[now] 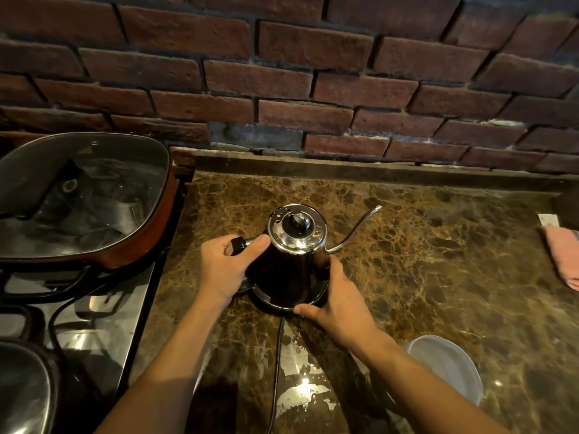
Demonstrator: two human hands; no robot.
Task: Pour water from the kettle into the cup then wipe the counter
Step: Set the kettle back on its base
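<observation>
While the kettle (293, 255) stands upright on its round black base (283, 300) near the middle of a brown marbled bench (438, 261), a person's two bare hands close in on it from either side. The left hand (224, 269) is wrapped around the black handle (237, 244) at the kettle's left, fingers curled about the grip and the thumb stretched toward the shiny lid (296, 228). The right hand (333, 297) is partly open — its fingers rest against the lower right of the dark body and its thumb lies along the front edge of the base. A thin gooseneck spout (357, 227) rises from the kettle's right side and points away toward the brick wall (313, 73) behind the bench. A black cord (277, 364) runs from the base toward the camera, passing puddles of water (300, 389) that glisten on the bench near the forearms. A white cup (451, 368) sits on the bench near the lower right, partly hidden by the right forearm and well apart from the kettle. A pink cloth (564, 258) lies at the far right edge. On the stove (94, 324) to the left — just beside the bench — sits a pan with a glass lid (84, 195).
</observation>
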